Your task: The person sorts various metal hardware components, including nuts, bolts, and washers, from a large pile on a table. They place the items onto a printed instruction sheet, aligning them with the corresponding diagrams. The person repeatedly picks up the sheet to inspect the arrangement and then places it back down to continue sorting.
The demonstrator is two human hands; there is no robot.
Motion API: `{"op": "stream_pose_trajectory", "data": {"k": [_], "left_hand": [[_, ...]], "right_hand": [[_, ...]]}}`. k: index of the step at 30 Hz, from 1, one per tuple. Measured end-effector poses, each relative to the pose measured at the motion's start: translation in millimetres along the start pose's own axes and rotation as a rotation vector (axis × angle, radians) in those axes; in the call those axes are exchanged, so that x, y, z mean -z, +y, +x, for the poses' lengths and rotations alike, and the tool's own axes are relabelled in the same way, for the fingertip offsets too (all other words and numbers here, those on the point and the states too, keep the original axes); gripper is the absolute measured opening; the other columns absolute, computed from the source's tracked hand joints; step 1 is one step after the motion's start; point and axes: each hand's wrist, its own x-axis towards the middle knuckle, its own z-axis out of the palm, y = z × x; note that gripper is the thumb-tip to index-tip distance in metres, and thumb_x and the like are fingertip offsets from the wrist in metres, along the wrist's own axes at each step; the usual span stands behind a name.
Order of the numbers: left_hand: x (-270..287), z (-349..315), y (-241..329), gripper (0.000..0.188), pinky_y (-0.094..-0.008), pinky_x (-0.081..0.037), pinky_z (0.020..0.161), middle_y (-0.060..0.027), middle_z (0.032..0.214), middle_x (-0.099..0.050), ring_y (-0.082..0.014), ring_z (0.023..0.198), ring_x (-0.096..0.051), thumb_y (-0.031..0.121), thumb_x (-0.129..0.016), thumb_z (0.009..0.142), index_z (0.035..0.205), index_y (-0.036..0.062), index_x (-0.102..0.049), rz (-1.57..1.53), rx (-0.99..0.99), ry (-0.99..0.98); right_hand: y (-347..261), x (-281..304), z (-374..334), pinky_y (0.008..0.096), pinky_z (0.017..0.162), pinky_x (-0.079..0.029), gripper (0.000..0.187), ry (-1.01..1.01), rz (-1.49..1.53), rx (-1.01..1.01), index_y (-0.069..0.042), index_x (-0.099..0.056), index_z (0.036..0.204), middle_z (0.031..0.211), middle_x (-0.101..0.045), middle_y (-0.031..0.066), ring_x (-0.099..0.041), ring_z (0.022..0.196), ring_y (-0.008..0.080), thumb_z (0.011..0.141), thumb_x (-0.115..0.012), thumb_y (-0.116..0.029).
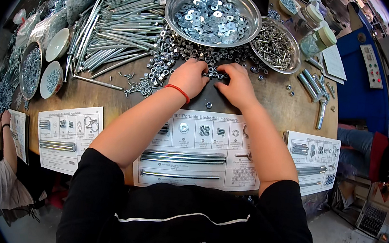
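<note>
My left hand, with a red cord at its wrist, is at the near edge of a heap of shiny hex nuts. Its fingers are curled in, and small nuts show at the fingertips. Just right of it my right hand touches the same heap, index finger and thumb bent but apart with nuts between their tips. A single nut lies nearer to me on a dark mat. Behind the heap stands a wide steel bowl of flat washers.
Long bolts pile up at the left, with small screws before them. At right are a bowl of eye bolts, thick bolts and jars. Printed sheets line the front edge. Another person's hand is far left.
</note>
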Motion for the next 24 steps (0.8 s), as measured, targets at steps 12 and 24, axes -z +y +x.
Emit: {"op": "stream_pose_trajectory", "data": {"k": [12,24], "left_hand": [[33.9,2.9,15.1,0.043,-0.0436,-0.053,0.074,-0.0158,0.092,-0.069,-0.0332,0.089,-0.067,0.05,-0.063,0.089,0.091,0.0073,-0.071,0.197,0.135,-0.288],[4.2,7.8,1.4,0.024,-0.0399,-0.053,0.084,-0.0052,0.103,-0.065,-0.0273,0.102,-0.062,0.034,-0.071,0.085,0.096,0.0135,-0.071,0.153,-0.263,0.018]], "right_hand": [[12.0,-8.6,12.2,0.0434,0.085,-0.05,0.017,-0.018,-0.104,-0.074,-0.007,-0.069,0.094,0.097,-0.065,0.0111,-0.06,0.096,0.0339,0.081,-0.071,-0.018],[9.6,-5.4,-5.0,0.0403,0.09,-0.048,0.023,-0.037,0.018,0.005,-0.01,-0.071,0.101,0.1,-0.063,0.0093,-0.057,0.105,0.0313,0.078,-0.071,-0.005]]}}
